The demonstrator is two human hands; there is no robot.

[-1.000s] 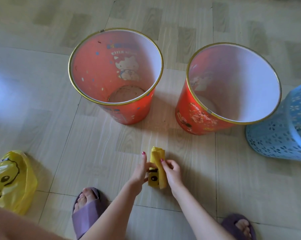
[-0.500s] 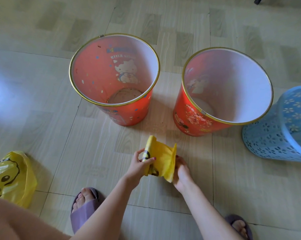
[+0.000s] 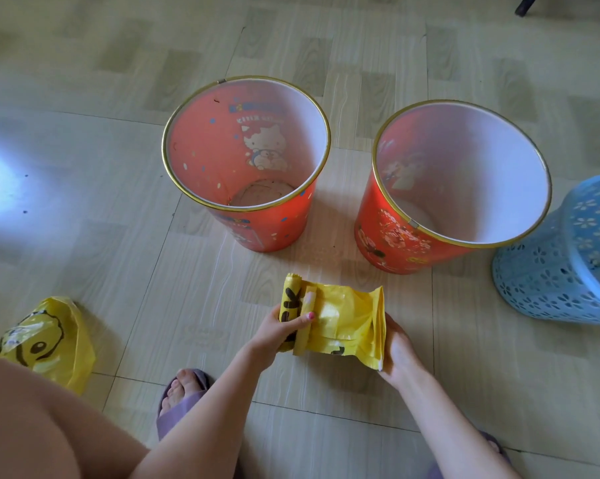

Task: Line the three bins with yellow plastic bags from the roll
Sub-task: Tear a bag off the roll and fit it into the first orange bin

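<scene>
My left hand point(image 3: 280, 327) grips the roll of yellow plastic bags point(image 3: 293, 305) low in the middle of the view. A flat strip of yellow bag point(image 3: 350, 323) stretches from the roll to the right, and my right hand point(image 3: 397, 347) holds its free end. Beyond my hands stand two red bins with gold rims, the left red bin point(image 3: 274, 229) and the right red bin point(image 3: 391, 243), both unlined. A blue perforated bin point(image 3: 547, 274) stands at the right edge, partly cut off.
A loose yellow bag with a duck print point(image 3: 49, 340) lies on the tiled floor at the left. My feet in purple slippers point(image 3: 181, 402) stand just behind my hands. A dark furniture leg point(image 3: 526, 5) shows at the top right.
The roll has been unrolled: my right hand has pulled the bag's end to the right while my left hand kept hold of the roll. The camera view shifted slightly.
</scene>
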